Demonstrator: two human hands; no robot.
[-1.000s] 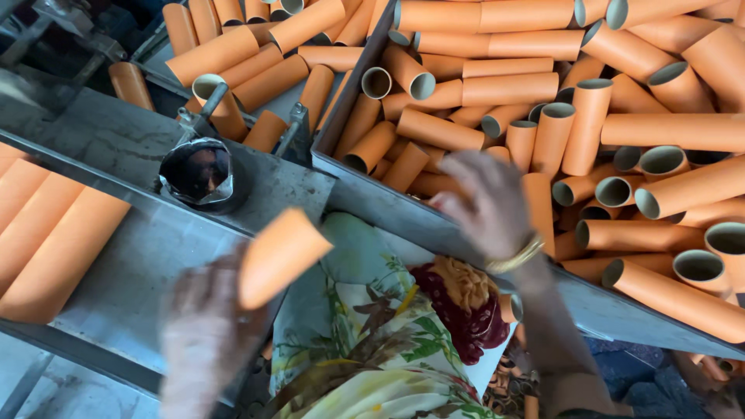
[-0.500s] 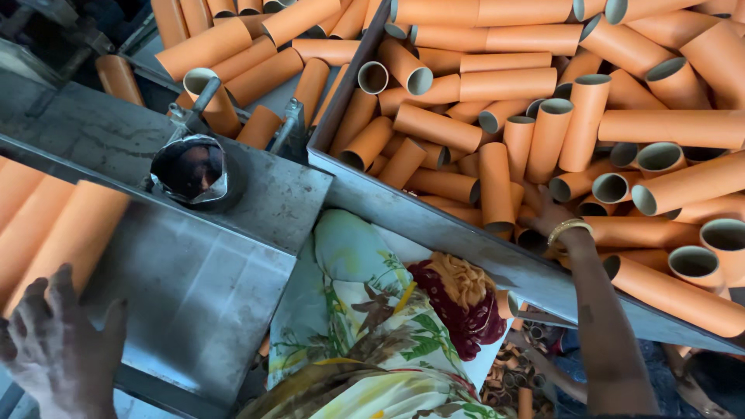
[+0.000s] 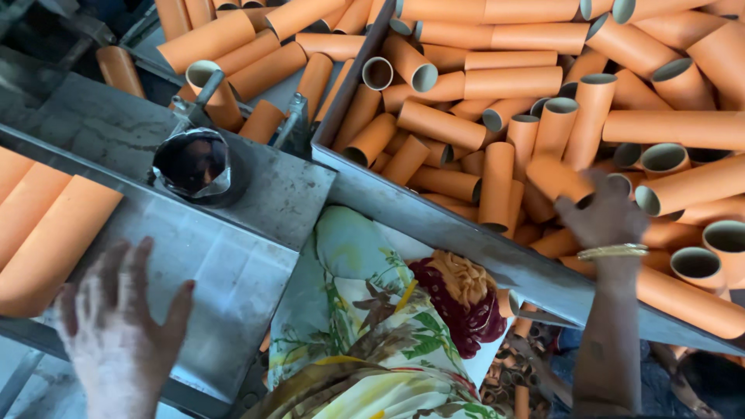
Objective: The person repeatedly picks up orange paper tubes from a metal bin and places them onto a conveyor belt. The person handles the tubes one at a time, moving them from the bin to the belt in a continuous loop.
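Orange tubes [image 3: 497, 105] of cardboard, many of them open at the end and lying in all directions, fill a large bin on the far right side. One orange tube [image 3: 560, 180] sits under the fingers of the right hand [image 3: 604, 217], which reaches into the pile with a gold bangle [image 3: 613, 251] on the wrist; the fingers curl over this tube, but I cannot tell if they close fully around it. The left hand [image 3: 116, 326] holds nothing and its fingers are spread wide above the grey metal table [image 3: 225, 271], near its front edge. This surface is dull steel with scratches and pale stains. In it there is a round dark opening [image 3: 194, 167] with shiny crumpled metal around the rim. At the left edge of the table long orange tubes [image 3: 43, 225] lie side by side. A metal rim [image 3: 466, 240] of the bin runs diagonally between the table and the pile. Below, a flowered yellow and green cloth [image 3: 365, 326] covers the person's lap, and a few more tubes lie on the floor under the bin.
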